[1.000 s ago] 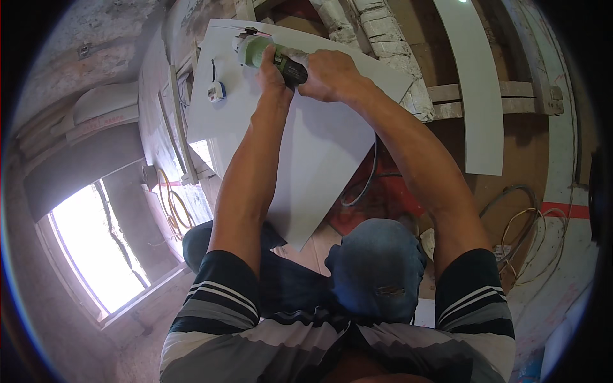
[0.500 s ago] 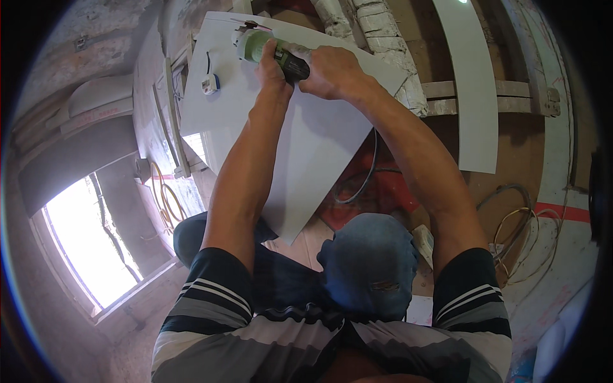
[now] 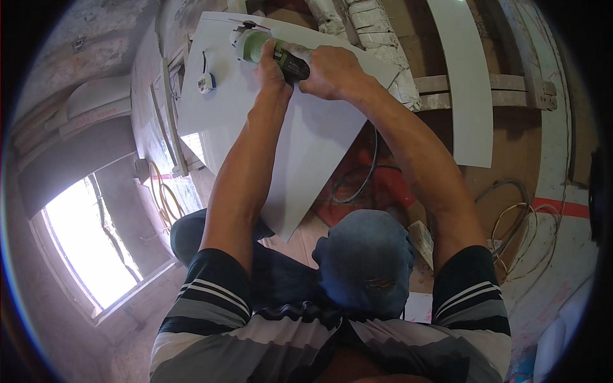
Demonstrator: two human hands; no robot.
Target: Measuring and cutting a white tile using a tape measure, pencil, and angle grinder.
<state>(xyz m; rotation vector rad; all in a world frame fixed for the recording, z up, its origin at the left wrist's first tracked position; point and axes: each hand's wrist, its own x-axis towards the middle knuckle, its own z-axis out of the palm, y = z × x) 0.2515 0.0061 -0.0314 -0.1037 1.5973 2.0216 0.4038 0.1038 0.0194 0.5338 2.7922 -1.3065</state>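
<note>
Both my hands hold a green and black angle grinder [image 3: 292, 65] over the far part of a large pale panel [image 3: 325, 137]. My left hand [image 3: 272, 71] wraps the grinder near its head, thumb on top. My right hand [image 3: 332, 71] grips the black rear of its body. The thin cutting disc [image 3: 250, 25] sits at the far end, near the panel's far edge; whether it touches the panel I cannot tell. A small white and blue tape measure [image 3: 205, 83] lies on the panel to the left, its dark strap pointing away from me.
A long pale strip [image 3: 470, 96] rests across wooden bars [image 3: 511, 91] at the right. White-crusted beams [image 3: 383, 38] stand behind the panel. A dark cable [image 3: 364, 188] loops over something red beneath it. More coiled cables [image 3: 517, 223] lie at right; a yellow hose [image 3: 165, 198] hangs at left.
The grinder and both hands hold nearly the same place. The panel, tape measure and surroundings appear shifted slightly left and up in the picture.
</note>
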